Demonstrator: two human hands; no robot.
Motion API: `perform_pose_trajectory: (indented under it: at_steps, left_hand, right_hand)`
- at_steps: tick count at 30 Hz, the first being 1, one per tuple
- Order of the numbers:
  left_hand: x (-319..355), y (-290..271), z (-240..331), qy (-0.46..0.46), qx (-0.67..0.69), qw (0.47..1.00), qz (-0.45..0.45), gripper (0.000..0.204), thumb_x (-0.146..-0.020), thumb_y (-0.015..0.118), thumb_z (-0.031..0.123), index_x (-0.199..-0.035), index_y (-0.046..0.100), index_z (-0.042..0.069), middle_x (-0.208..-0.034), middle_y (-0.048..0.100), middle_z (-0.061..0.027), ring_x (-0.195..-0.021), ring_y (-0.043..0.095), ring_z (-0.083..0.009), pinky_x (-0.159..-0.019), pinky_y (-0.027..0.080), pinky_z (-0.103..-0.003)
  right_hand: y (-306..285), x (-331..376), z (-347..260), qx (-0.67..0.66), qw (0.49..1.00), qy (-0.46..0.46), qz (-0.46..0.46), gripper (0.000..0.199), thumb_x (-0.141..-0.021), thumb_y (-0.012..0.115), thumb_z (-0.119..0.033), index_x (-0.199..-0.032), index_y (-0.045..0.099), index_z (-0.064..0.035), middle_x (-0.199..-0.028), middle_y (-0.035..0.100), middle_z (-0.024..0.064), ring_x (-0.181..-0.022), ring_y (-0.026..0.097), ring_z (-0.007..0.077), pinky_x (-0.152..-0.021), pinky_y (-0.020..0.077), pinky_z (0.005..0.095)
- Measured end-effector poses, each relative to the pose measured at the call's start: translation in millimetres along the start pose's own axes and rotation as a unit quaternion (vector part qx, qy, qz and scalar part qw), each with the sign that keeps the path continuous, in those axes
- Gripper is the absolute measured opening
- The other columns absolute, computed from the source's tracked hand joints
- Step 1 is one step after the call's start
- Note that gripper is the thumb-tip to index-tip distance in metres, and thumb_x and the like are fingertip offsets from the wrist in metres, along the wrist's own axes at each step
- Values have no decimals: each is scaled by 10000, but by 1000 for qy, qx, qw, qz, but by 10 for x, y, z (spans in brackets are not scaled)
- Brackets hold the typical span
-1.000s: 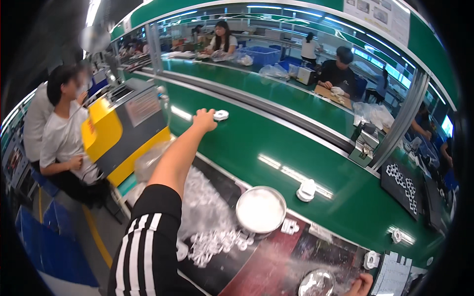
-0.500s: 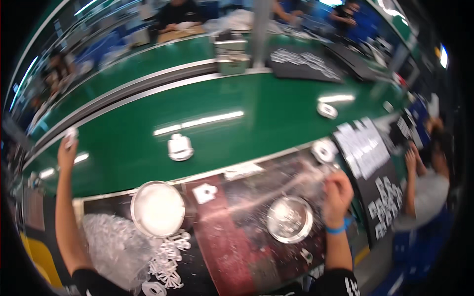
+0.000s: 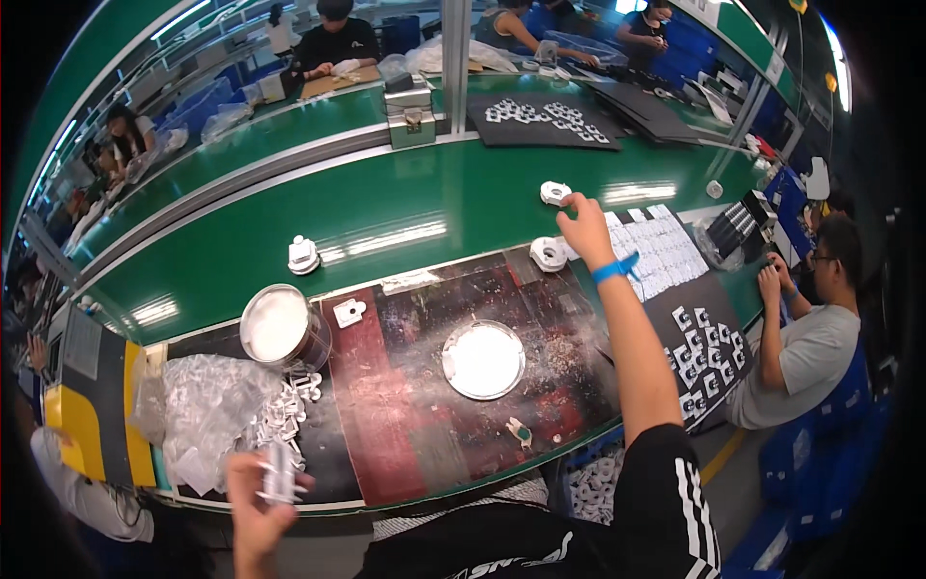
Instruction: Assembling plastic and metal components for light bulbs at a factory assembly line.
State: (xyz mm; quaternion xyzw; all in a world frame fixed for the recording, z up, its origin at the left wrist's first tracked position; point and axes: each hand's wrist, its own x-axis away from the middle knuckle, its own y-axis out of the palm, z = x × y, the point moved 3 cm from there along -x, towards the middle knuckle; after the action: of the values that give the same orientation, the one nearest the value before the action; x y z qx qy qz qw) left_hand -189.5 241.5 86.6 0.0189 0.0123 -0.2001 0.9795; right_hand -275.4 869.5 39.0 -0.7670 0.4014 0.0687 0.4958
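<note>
My left hand [image 3: 253,507] is closed around a white plastic part [image 3: 280,475], held low in front of the bench's left side. Across the bench my right hand [image 3: 585,232], with a blue band at its wrist, reaches over the green belt. Its thumb and forefinger are apart at the near edge of a white ring-shaped part [image 3: 555,193]; whether they touch it I cannot tell. Another white ring-shaped part [image 3: 549,254] sits on the bench edge just below that hand. A round metal dish [image 3: 483,360] stands mid-bench, shining brightly.
A white-topped tub [image 3: 274,324] stands beside a clear plastic bag [image 3: 207,410] and a heap of white pieces [image 3: 285,413]. One white part [image 3: 303,255] rests on the green belt [image 3: 405,207]. Right of the bench, a black board [image 3: 666,314] carries small pieces; a co-worker [image 3: 815,333] sits beyond.
My left hand has come back from the far left of the belt toward me, holding a white part. My right hand has moved forward from beside the dish to the belt. The view has turned.
</note>
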Motion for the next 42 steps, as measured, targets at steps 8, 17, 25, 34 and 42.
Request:
perform_pose_trajectory:
  at_steps: [8, 17, 25, 34, 42]
  left_hand:
    - [684, 731, -594, -3, 199, 978, 55, 1002, -716, 853, 311, -1444, 277, -66, -1172, 562, -157, -1008, 613, -281, -868, 507, -396]
    - [-124, 981, -447, -16, 319, 948, -15, 822, -683, 811, 45, -1354, 337, 68, -1187, 557, -132, -995, 632, -280, -886, 521, -439]
    - [-1569, 1489, -802, -52, 347, 930, -111, 688, -785, 720, -32, -1354, 360, 111, -1184, 550, -75, -1001, 612, -196, -806, 536, -336]
    - [-1613, 1474, -1132, -19, 305, 945, -117, 755, -693, 652, -165, -1340, 401, 133, -1234, 522, -37, -1145, 534, -164, -912, 487, -293]
    - [-1456, 1556, -918, 131, 77, 972, -181, 773, -687, 697, -63, -1373, 375, 89, -1224, 504, -64, -1154, 514, -164, -987, 426, -310]
  right_hand:
    - [643, -628, 568, 170, 976, 2, -134, 626, -700, 778, -266, -1273, 532, -214, -1211, 598, 130, -1140, 564, 354, -910, 476, 486]
    - [417, -500, -124, 59, 991, -101, -69, 427, -705, 796, -328, -1071, 645, -169, -1011, 657, 102, -964, 632, 309, -809, 483, 445]
    - [96, 753, -1187, 84, 965, -210, -129, 486, -681, 807, -291, -1107, 617, -156, -1029, 659, 60, -1024, 586, 290, -864, 408, 437]
    - [-58, 1166, -1223, -65, 982, -167, -53, 442, -769, 758, -186, -1173, 610, -86, -1113, 646, 119, -1044, 600, 286, -847, 464, 391]
    - [-210, 1798, -2050, -322, 886, -194, -271, 383, -832, 690, -127, -1201, 612, -59, -886, 641, 76, -815, 615, 158, -711, 479, 286]
